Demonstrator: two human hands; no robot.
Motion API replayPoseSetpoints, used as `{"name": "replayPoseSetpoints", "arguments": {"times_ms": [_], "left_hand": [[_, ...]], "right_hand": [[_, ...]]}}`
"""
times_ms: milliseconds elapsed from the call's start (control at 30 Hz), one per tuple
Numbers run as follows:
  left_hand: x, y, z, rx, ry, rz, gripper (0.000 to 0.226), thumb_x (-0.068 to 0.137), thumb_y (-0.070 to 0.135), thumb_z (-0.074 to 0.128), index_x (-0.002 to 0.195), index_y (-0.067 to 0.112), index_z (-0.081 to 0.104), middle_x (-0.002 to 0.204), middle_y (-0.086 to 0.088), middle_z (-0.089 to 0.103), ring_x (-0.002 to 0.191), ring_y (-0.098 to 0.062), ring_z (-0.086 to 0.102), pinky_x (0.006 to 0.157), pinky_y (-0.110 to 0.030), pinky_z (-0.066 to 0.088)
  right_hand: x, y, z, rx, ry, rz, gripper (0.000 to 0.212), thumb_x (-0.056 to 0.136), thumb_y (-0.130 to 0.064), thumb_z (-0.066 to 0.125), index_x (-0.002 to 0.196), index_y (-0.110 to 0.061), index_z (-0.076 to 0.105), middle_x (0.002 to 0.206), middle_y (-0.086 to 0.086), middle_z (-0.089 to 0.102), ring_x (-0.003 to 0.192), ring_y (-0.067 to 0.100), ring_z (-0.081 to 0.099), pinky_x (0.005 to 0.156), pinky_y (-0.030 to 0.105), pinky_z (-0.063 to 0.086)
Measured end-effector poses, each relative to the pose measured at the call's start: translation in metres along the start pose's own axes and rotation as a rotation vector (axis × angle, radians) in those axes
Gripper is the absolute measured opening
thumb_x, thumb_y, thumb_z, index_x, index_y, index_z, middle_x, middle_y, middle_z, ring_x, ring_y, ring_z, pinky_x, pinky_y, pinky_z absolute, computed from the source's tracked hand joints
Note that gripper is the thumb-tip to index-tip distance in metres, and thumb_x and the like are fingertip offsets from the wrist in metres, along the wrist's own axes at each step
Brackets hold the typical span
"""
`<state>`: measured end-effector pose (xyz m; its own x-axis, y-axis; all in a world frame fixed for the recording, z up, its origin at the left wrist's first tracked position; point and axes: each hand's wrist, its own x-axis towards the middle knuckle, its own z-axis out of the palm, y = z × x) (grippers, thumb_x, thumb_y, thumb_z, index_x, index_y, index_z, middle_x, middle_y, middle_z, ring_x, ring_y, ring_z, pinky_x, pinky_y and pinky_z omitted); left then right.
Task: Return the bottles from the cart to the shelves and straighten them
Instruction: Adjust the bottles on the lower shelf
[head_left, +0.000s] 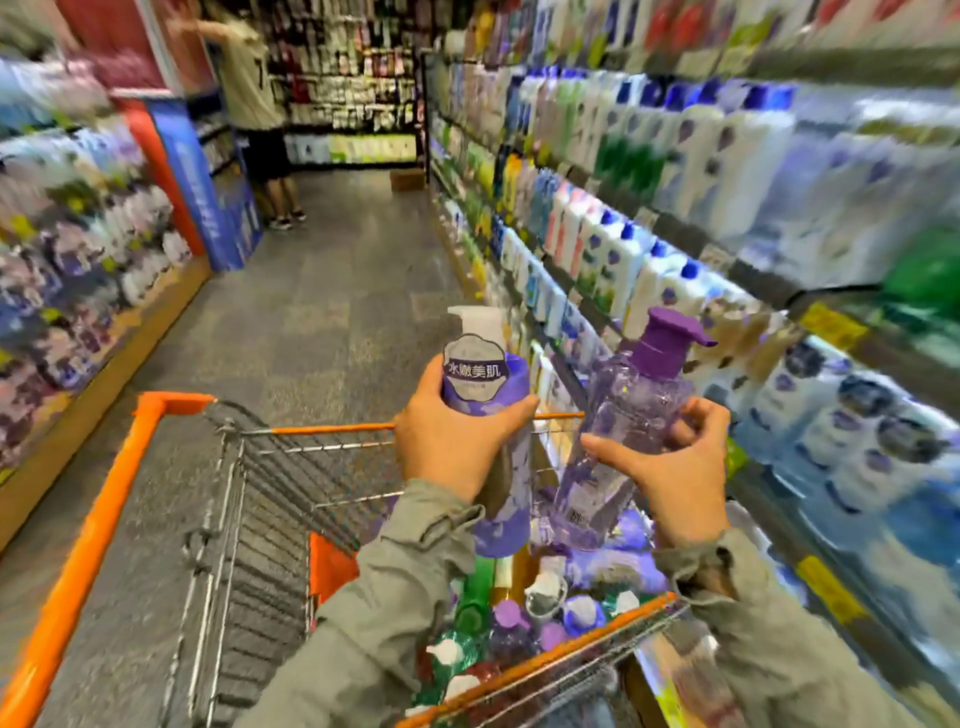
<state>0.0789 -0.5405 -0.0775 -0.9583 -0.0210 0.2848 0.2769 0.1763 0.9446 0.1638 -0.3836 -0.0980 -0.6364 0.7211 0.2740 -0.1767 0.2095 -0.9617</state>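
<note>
Purple and white, the opaque pump bottle (475, 371) stands upright in my left hand (457, 441), whose fingers and thumb wrap round its middle just under the label. My right hand (675, 478) grips a clear violet pump bottle (639, 400) by its lower body, tilted with its purple pump head leaning towards the shelves (670, 228) on the right. The two hands are near each other but apart, both raised above the orange-rimmed wire cart (171, 402). More bottles (519, 623) lie heaped in the near end of the cart, with green, purple and white caps showing. The shelves are packed with rows of bottles, blurred. Further down the aisle another person (254, 93) reaches up at a display.
</note>
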Motion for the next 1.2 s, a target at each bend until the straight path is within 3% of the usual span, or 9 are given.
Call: {"name": "replayPoseSetpoints", "arguments": {"times_ms": [67,200,333,467,600,800,900,1033,1200], "left_hand": [[0.000,0.011,0.012,-0.011,-0.054,0.023,0.080,0.036,0.065,0.078,0.105,0.027,0.065,0.097,0.008,0.072,0.093,-0.018,0.067,0.083,-0.042,0.054],[-0.004,0.036,0.038,-0.041,-0.147,0.076,0.064,0.036,0.065,0.076,0.092,0.036,0.064,0.089,0.014,0.070,0.085,-0.012,0.066,0.080,-0.037,0.055],[-0.014,0.063,0.072,-0.098,-0.235,0.118,0.072,0.037,0.061,0.080,0.100,0.029,0.067,0.095,0.010,0.072,0.089,-0.013,0.067,0.082,-0.038,0.055],[-0.035,0.092,0.113,-0.150,-0.350,0.142,0.068,0.046,0.038,0.092,0.107,0.020,0.067,0.099,0.005,0.072,0.088,-0.010,0.065,0.082,-0.030,0.053],[-0.061,0.120,0.157,-0.209,-0.426,0.160,0.078,0.037,0.054,0.084,0.106,0.023,0.067,0.096,0.008,0.071,0.089,-0.011,0.066,0.083,-0.035,0.054],[-0.102,0.157,0.209,-0.248,-0.462,0.190,0.068,0.038,0.052,0.085,0.097,0.024,0.067,0.090,0.007,0.071,0.084,-0.013,0.066,0.080,-0.036,0.055],[-0.123,0.175,0.233,-0.256,-0.471,0.217,0.055,0.047,0.036,0.093,0.093,0.026,0.065,0.086,0.009,0.069,0.079,-0.011,0.063,0.075,-0.026,0.053],[-0.152,0.190,0.261,-0.310,-0.514,0.229,0.058,0.044,0.044,0.090,0.094,0.029,0.064,0.090,0.010,0.070,0.084,-0.011,0.065,0.077,-0.028,0.053],[-0.180,0.205,0.290,-0.364,-0.620,0.243,0.062,0.045,0.039,0.091,0.099,0.023,0.066,0.093,0.009,0.070,0.084,-0.005,0.065,0.077,-0.020,0.052]], "right_hand": [[0.006,-0.008,-0.015,0.008,0.032,-0.025,0.081,0.048,-0.006,0.092,0.107,-0.017,0.037,0.105,0.007,0.056,0.082,0.002,0.058,0.069,0.011,0.049],[0.009,-0.027,-0.049,0.007,0.110,-0.027,0.085,0.033,-0.036,0.094,0.096,-0.036,0.037,0.114,0.016,0.060,0.099,0.029,0.064,0.085,0.045,0.054],[0.013,-0.036,-0.090,-0.006,0.192,-0.075,0.076,0.045,-0.008,0.088,0.100,-0.021,0.036,0.104,0.011,0.062,0.084,0.014,0.063,0.071,0.019,0.054],[0.014,-0.046,-0.136,-0.022,0.279,-0.062,0.081,0.040,-0.016,0.087,0.104,-0.018,0.037,0.106,0.010,0.062,0.093,0.015,0.065,0.079,0.029,0.053],[0.016,-0.061,-0.185,-0.058,0.320,-0.070,0.078,0.051,0.004,0.087,0.109,-0.009,0.036,0.094,-0.001,0.059,0.073,-0.011,0.062,0.064,0.009,0.049],[0.017,-0.079,-0.255,-0.073,0.368,-0.100,0.077,0.048,0.003,0.088,0.105,-0.013,0.039,0.102,0.008,0.064,0.087,0.014,0.067,0.076,0.028,0.055],[0.018,-0.089,-0.287,-0.050,0.368,-0.122,0.075,0.043,-0.004,0.088,0.097,-0.022,0.039,0.100,0.009,0.066,0.080,0.010,0.069,0.073,0.026,0.057],[0.012,-0.097,-0.329,-0.040,0.375,-0.113,0.081,0.034,-0.026,0.088,0.099,-0.025,0.040,0.105,0.013,0.066,0.089,0.021,0.070,0.083,0.046,0.055],[0.003,-0.101,-0.367,-0.032,0.425,-0.097,0.081,0.033,-0.024,0.087,0.099,-0.025,0.040,0.099,0.008,0.068,0.083,0.014,0.070,0.081,0.046,0.056]]}}
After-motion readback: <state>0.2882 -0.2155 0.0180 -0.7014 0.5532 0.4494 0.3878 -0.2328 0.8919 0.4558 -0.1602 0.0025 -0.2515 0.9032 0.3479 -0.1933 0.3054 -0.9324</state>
